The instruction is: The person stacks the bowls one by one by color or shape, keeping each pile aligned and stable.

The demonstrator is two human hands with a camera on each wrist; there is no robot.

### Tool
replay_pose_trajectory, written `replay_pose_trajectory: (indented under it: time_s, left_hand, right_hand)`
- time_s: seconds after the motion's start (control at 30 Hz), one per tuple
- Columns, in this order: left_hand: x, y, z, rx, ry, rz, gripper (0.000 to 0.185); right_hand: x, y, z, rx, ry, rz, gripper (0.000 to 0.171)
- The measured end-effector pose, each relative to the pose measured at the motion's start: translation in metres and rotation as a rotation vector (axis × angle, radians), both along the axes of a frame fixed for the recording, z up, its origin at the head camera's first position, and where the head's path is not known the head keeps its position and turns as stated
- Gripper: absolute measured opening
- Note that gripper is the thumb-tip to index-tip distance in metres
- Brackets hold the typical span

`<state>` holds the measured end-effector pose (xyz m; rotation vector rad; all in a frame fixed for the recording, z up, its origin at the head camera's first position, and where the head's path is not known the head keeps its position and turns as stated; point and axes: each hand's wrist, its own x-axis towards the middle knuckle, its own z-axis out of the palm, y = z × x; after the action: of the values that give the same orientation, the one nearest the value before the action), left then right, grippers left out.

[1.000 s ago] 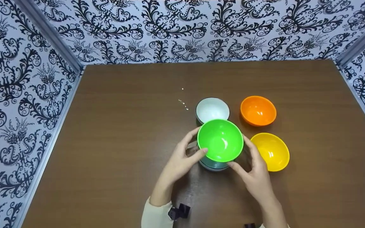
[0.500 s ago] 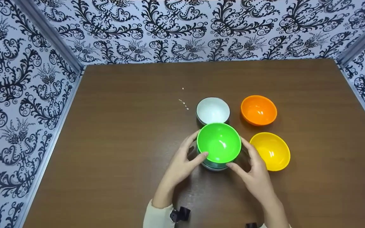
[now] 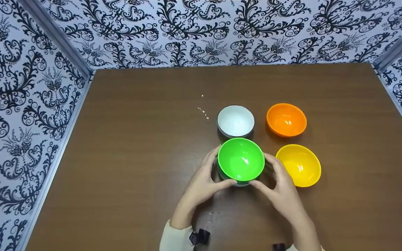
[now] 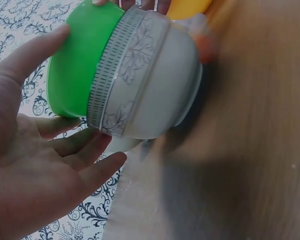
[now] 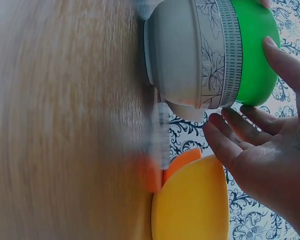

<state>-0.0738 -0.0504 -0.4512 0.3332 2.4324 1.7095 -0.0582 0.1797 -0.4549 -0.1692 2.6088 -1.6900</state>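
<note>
Left hand (image 3: 202, 183) and right hand (image 3: 282, 190), half-open, held green bowl (image 3: 241, 158) between curved fingers and thumbs | it sat in patterned bowl (image 4: 162, 75) | yellow bowl (image 3: 301, 165) stood by right hand | white bowl (image 3: 236, 120), orange bowl (image 3: 286, 119) stood beyond

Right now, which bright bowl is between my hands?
The green bowl: it is directly above the patterned bowl, your left hand and right hand gripping its sides. The orange bowl and yellow bowl stand to the right, held by neither hand.
</note>
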Motion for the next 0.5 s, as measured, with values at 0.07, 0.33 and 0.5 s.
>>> replay_pose_trajectory:
  time_s: [0.07, 0.33, 0.5]
  left_hand:
    - [-0.0003, 0.0008, -0.0008, -0.029, 0.007, 0.002, 0.097]
    - [-0.0001, 0.0032, -0.0025, -0.131, 0.025, 0.011, 0.098]
    - [0.0010, 0.0035, -0.0040, -0.136, 0.028, 0.017, 0.097]
  right_hand:
    - [-0.0005, 0.0007, -0.0001, 0.009, -0.009, 0.002, 0.080]
    - [-0.0015, 0.0012, -0.0022, 0.028, -0.025, 0.020, 0.082]
    - [-0.0016, 0.0009, -0.0030, 0.022, -0.030, 0.029, 0.081]
